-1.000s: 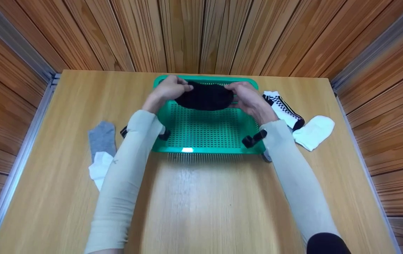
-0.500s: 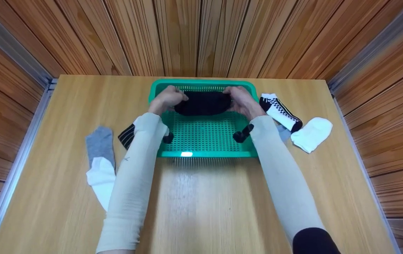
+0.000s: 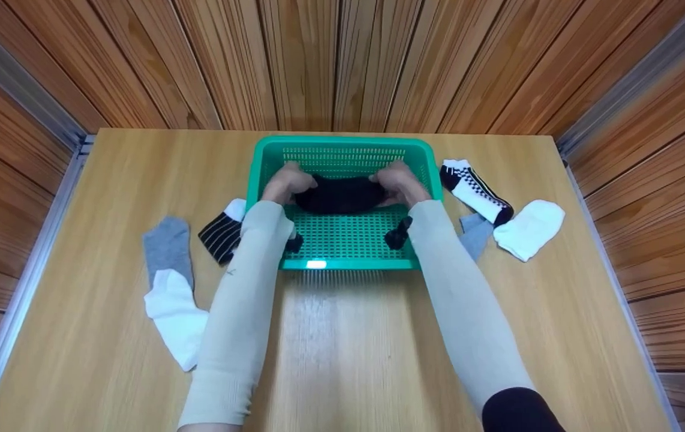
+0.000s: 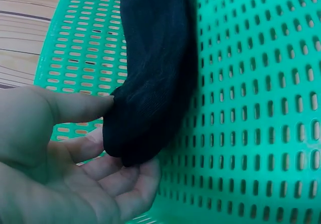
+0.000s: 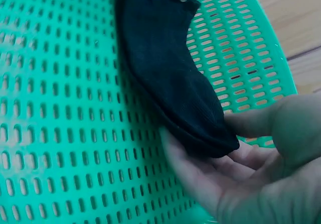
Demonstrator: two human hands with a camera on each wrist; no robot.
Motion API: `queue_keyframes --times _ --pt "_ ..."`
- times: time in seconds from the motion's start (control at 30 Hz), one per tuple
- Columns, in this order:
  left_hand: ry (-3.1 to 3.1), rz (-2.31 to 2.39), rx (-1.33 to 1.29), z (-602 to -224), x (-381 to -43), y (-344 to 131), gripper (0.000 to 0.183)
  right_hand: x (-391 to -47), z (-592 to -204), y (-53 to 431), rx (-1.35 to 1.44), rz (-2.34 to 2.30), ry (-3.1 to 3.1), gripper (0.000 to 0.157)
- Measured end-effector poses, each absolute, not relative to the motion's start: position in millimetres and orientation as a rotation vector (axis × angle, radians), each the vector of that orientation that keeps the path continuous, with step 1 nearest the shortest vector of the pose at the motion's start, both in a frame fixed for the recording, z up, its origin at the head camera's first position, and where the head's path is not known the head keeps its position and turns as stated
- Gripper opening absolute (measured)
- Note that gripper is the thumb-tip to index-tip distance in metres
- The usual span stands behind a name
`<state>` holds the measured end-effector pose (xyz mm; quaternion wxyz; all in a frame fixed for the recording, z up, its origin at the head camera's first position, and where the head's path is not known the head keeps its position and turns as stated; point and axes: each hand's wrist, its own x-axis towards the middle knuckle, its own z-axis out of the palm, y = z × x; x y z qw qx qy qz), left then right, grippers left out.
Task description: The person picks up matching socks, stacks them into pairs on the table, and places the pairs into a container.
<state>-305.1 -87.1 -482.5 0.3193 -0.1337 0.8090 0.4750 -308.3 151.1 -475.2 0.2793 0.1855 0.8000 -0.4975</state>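
Wood-plank walls (image 3: 342, 66) back the tabletop (image 3: 342, 360), where a striped sock (image 3: 219, 237) lies just left of the green basket (image 3: 366, 264). The left hand (image 3: 288, 182) pinches one end of the black sock (image 3: 342, 195), the right hand (image 3: 399, 182) the other; both have just come lower, bringing it deeper inside, though I can't tell whether it touches bottom. Open room lies within the basket nearer the person; its sides stand close outside the hands. Beyond its right edge lies a checkered sock (image 3: 477, 192).
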Motion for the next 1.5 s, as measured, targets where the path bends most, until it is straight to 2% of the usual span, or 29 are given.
queue_keyframes --times 0.17,0.37,0.63,0.73,0.87,1.0,1.2,1.5 --pt "2.182 1.222 -0.344 -487 -303 -87 0.067 -308 -478 145 0.541 -1.269 2.238 0.028" --pt "2.192 1.233 -0.35 -488 -301 -83 0.06 -306 -483 146 0.605 -1.211 2.339 0.006" --pt "2.265 1.155 -0.347 -487 -301 -82 0.047 -304 -484 145 0.58 -1.161 2.421 0.017" --pt "2.296 1.126 -0.336 -488 -301 -80 0.043 -303 -485 144 0.539 -1.078 2.507 0.028" --pt "2.386 1.043 -0.304 -490 -301 -77 0.025 -304 -492 144 0.439 -0.958 2.652 0.045" --pt "2.435 0.997 -0.298 -494 -301 -75 0.004 -304 -497 144 0.37 -0.913 2.717 0.05" --pt "2.432 0.957 -0.273 -488 -304 -75 0.013 -304 -495 147 0.341 -0.865 2.731 0.049" --pt "2.479 0.905 -0.165 -466 -307 -86 0.019 -301 -476 151 0.298 -0.883 2.666 0.035"
